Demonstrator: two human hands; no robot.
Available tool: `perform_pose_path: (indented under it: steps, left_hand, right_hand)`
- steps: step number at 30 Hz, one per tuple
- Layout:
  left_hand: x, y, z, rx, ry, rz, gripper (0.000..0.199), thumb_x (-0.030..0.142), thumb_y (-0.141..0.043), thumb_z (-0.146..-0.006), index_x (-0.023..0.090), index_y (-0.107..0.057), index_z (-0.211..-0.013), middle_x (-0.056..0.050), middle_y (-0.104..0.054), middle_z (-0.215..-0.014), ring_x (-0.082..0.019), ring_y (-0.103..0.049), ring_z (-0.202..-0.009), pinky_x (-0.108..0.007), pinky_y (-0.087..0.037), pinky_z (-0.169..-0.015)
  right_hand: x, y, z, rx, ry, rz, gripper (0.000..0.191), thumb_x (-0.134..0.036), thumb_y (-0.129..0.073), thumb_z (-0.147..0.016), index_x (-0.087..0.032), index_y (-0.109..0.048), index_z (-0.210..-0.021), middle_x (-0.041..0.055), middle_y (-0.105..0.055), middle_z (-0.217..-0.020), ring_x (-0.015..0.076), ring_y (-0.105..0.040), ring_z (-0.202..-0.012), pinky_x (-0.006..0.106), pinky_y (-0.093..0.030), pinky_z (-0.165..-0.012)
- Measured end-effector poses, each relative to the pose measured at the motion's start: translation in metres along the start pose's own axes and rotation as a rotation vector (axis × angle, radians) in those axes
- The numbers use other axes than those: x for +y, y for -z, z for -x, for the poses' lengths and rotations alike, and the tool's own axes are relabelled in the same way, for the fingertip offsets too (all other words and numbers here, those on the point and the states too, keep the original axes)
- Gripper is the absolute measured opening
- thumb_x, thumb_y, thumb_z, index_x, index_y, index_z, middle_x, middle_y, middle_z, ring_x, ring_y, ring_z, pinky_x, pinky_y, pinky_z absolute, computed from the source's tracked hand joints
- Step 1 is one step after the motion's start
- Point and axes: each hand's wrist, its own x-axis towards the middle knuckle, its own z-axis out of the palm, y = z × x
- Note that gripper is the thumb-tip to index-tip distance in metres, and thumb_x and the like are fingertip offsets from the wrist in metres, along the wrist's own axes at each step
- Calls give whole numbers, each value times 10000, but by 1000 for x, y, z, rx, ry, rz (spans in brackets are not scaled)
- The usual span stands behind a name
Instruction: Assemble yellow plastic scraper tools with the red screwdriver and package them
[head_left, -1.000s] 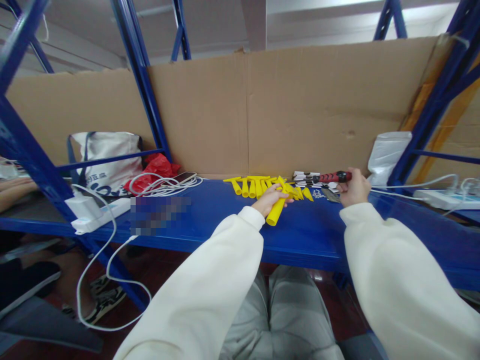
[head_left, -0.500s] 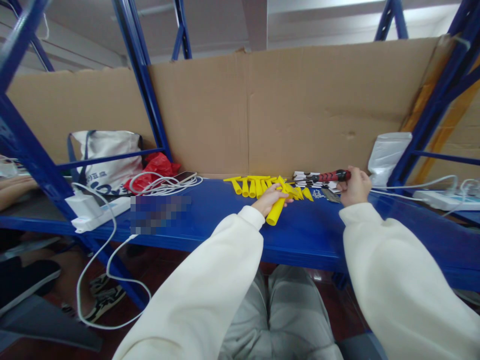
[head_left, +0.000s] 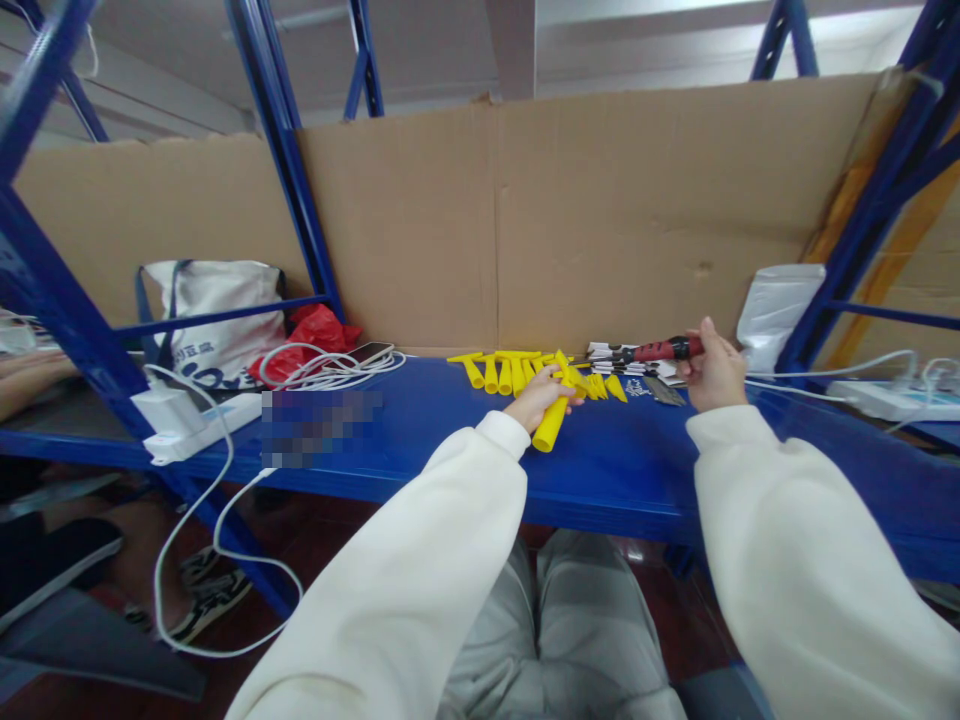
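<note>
My left hand (head_left: 538, 398) is wrapped round a yellow tool (head_left: 551, 424), whose thick handle points toward me. In my right hand (head_left: 716, 372), the fingers grip the end of a red and black screwdriver (head_left: 661, 350). The screwdriver lies nearly level, and its thin shaft reaches left to the head of the yellow tool; whether the tip touches it is too small to tell. Several more yellow tools (head_left: 505, 377) lie in a row behind my left hand, with small yellow pieces (head_left: 615, 388) to the right. Dark flat blades (head_left: 664, 391) rest beneath the screwdriver.
Left on the blue shelf (head_left: 420, 430) are a white power strip (head_left: 202, 430), coiled white cable (head_left: 337, 370), a red bag (head_left: 311, 335) and a canvas bag (head_left: 217, 310). Cardboard (head_left: 600, 220) stands behind. A white pouch (head_left: 776, 315) and another power strip (head_left: 885, 398) sit right.
My right hand has shifted slightly right, and its fingers have changed position on the screwdriver's end. My left hand holds the yellow tool almost unmoved.
</note>
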Motion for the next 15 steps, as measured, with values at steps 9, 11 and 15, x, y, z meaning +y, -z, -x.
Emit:
perform_pose_path:
  steps: [9, 11, 15]
  left_hand:
    - [2, 0, 2, 24, 0, -2, 693, -49, -567, -781, 216, -458, -1413, -128, -661, -1268, -151, -740, -755, -165, -446, -444]
    - [2, 0, 2, 27, 0, -1, 679, -49, -550, -790, 212, -454, -1410, -126, -658, -1266, -144, -736, -745, -163, -442, -438]
    - [1, -1, 2, 15, -10, -7, 675, -44, -556, -782, 213, -457, -1399, -111, -675, -1208, -135, -721, -696, -173, -447, -449]
  right_hand:
    - [4, 13, -22, -213, -155, -96, 256, -404, -686, -874, -221, -629, -705, -41, -436, -439, 112, -491, -408, 208, -393, -350]
    - [6, 16, -26, -242, -149, -91, 271, -392, -718, -848, -228, -589, -675, -32, -460, -466, 121, -516, -441, 224, -408, -371]
    - [11, 16, -25, -236, -53, -60, 437, -394, -782, -825, -229, -447, -597, -60, -389, -459, 92, -424, -405, 210, -345, -349]
